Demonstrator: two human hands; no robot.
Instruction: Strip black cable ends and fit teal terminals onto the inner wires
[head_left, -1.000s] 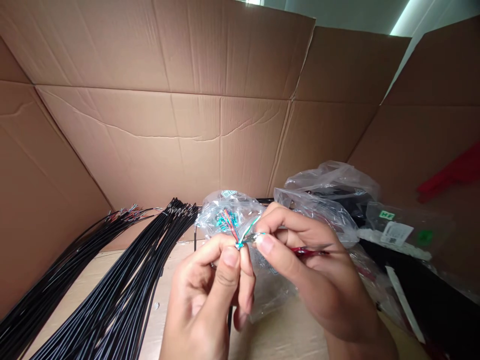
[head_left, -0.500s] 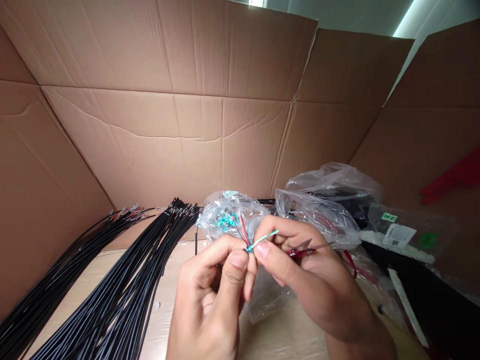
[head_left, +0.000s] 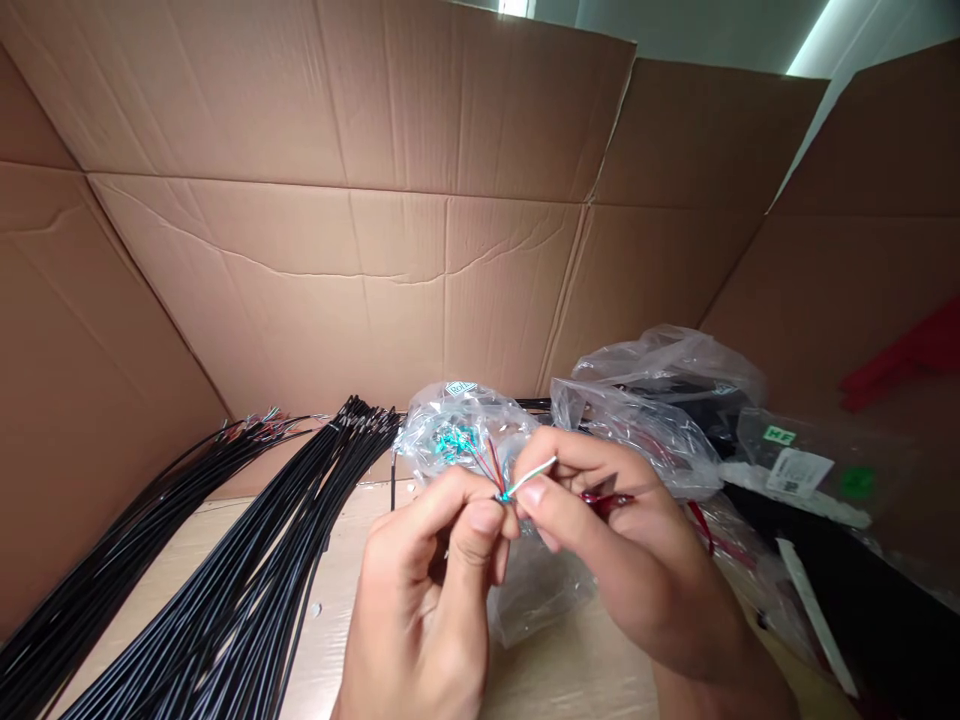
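At the middle front, my left hand pinches the gathered base of a small bunch of thin coloured wires between thumb and forefinger. Red and brown strands fan upward from a teal spot at the pinch. My right hand presses thumb and forefinger on a pale white-green wire, whose tip sticks up past the fingers. Tucked in that same palm is a tool that looks like red-handled scissors, partly hidden by the fingers. Whatever continues below the left pinch is covered by the hand.
Bundles of black cables lie on the left of the table. Behind my hands sits a clear bag with teal pieces. More plastic bags and a black item lie right. Cardboard walls enclose the back and sides.
My left hand has shifted slightly right with the wires. The blue strand that stood apart no longer shows there, and the scissors' blades are less visible in my right palm.
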